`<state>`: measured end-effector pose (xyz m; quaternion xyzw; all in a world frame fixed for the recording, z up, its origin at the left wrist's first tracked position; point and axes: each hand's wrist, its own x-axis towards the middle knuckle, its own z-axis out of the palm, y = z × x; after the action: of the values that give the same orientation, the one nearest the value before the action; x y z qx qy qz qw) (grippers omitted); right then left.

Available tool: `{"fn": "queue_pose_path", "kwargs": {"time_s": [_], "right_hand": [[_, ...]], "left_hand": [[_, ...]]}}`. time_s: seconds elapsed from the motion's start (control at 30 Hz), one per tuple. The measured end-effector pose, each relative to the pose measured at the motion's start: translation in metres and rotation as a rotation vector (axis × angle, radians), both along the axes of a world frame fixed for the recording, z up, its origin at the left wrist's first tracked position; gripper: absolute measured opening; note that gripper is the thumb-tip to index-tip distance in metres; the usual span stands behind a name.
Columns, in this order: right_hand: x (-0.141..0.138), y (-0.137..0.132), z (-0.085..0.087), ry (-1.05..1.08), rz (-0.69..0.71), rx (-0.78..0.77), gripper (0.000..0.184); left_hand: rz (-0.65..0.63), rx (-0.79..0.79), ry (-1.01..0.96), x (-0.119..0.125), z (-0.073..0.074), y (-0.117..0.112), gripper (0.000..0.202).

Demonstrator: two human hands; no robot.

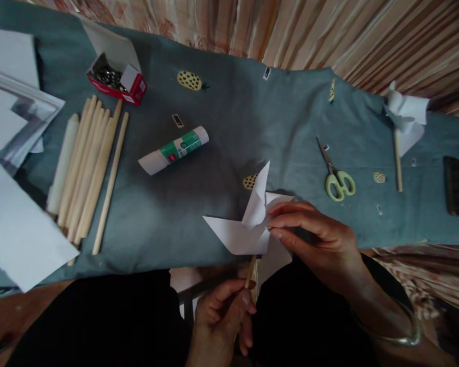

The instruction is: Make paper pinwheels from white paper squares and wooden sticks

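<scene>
A white paper pinwheel [248, 232] with folded blades is held over the front edge of the table, fixed or pressed to a thin wooden stick [251, 271]. My left hand [225, 316] grips that stick below the pinwheel, fingers wrapped around it. My right hand [315, 234] pinches at the middle of the pinwheel with thumb and fingertips. Whether a pin sits between those fingertips is too small to make out. The stick's upper end is hidden behind the paper.
A glue stick [176, 150], green-handled scissors [336, 178] and wooden sticks [89, 168] lie on the teal cloth [229, 117]. A red box [116, 81] holds metal pins. White paper [19, 224] covers the left. Another pinwheel [405, 114] and a dark phone-like object [457, 186] are right.
</scene>
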<state>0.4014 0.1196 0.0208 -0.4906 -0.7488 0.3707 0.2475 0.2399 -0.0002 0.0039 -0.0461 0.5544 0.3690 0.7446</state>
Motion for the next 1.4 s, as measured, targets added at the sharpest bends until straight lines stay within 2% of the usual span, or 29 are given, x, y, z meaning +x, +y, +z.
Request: {"fn": "queue_pose_path", "kwargs": {"time_s": [0.47, 0.83, 1.4], "right_hand": [[-0.0014, -0.003, 0.0037, -0.176, -0.023, 0.135, 0.021], [-0.0017, -0.0013, 0.0013, -0.194, -0.005, 0.136, 0.022], [-0.0035, 0.0024, 0.0007, -0.244, -0.008, 0.143, 0.015]], "left_hand": [[-0.03, -0.039, 0.009, 0.0018, -0.0011, -0.0007, 0.052], [-0.039, -0.072, -0.014, 0.0018, -0.0023, -0.0032, 0.051], [-0.066, -0.034, -0.017, 0.0018, -0.0039, -0.0028, 0.048]]}}
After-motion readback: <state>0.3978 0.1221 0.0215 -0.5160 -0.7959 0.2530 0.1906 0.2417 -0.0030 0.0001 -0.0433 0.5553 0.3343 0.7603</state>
